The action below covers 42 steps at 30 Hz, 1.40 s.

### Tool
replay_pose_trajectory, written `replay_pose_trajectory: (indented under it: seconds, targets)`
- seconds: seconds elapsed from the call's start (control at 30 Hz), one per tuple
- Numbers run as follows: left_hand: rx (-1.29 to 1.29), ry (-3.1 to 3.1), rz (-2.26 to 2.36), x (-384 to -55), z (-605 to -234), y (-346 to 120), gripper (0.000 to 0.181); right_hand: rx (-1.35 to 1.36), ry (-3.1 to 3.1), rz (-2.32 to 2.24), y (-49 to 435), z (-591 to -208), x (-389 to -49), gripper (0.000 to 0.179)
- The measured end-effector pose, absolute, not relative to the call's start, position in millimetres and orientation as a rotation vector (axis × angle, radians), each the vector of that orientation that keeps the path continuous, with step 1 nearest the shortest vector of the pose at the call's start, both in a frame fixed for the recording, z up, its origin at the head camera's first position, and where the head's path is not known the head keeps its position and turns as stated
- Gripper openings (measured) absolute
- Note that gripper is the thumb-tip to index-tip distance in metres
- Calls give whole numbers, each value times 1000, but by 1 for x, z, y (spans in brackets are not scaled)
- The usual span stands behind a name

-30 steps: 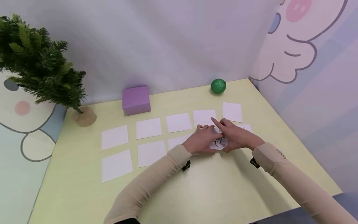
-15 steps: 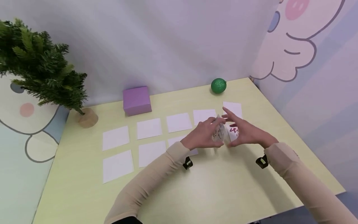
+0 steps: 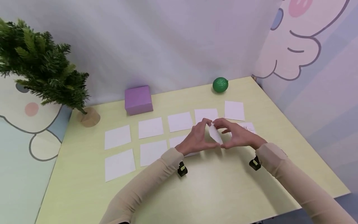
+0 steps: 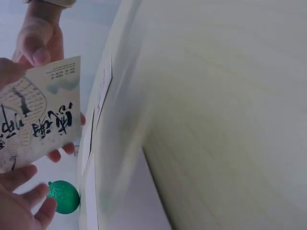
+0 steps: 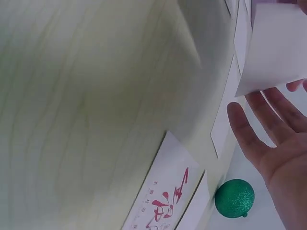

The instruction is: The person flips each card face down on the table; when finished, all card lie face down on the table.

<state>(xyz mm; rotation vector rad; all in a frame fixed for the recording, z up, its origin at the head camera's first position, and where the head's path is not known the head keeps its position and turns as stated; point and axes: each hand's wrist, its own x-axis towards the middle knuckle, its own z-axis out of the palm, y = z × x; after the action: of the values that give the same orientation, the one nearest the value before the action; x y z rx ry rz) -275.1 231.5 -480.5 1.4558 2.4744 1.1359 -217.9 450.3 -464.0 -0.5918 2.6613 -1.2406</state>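
Observation:
A square card (image 3: 214,134) stands upright on edge between both hands, above the near row of cards. My left hand (image 3: 195,140) grips its left side, thumb low and fingers at the top. Across from it, my right hand (image 3: 237,135) holds the card's edges with thumb and fingertips, its other fingers spread. The left wrist view shows the card's printed face (image 4: 43,105), with black brush writing and a grey-green drawing. Its blank back (image 5: 276,45) faces the right wrist camera. Just right of my hands lies a card with red writing (image 5: 163,196).
White blank cards (image 3: 151,127) lie in two rows across the pale table (image 3: 179,193). Behind them are a purple box (image 3: 138,100) and a green lime-like fruit (image 3: 220,85). A small artificial tree (image 3: 47,68) with a wooden base stands at the left.
The card turned in my hands from showing its printing to showing its blank side in the head view. My right hand drew away, then came back to the card's edge.

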Motion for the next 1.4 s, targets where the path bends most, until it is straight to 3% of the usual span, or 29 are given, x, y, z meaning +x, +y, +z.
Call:
replay_pose_trajectory:
  seconds: [0.13, 0.33, 0.6, 0.97, 1.1, 1.4]
  targets:
    - [1531, 2638, 890, -281, -484, 229, 61, -673, 2828, -935, 454, -462, -221, 69]
    - [1547, 2666, 477, -288, -492, 231, 51, -613, 2854, -540, 456, -469, -225, 63]
    - [1588, 2646, 237, -291, -500, 239, 45, -608, 2853, -351, 451, -472, -225, 55]
    - [1646, 2541, 261, -272, -473, 319, 61, -332, 2933, -411, 535, -454, -206, 40]
    - [1611, 2538, 139, -269, -472, 341, 65, -247, 2917, -455, 550, -462, -205, 50]
    - [1544, 2588, 66, -266, -492, 365, 69, -182, 2905, -524, 558, -475, -202, 90]
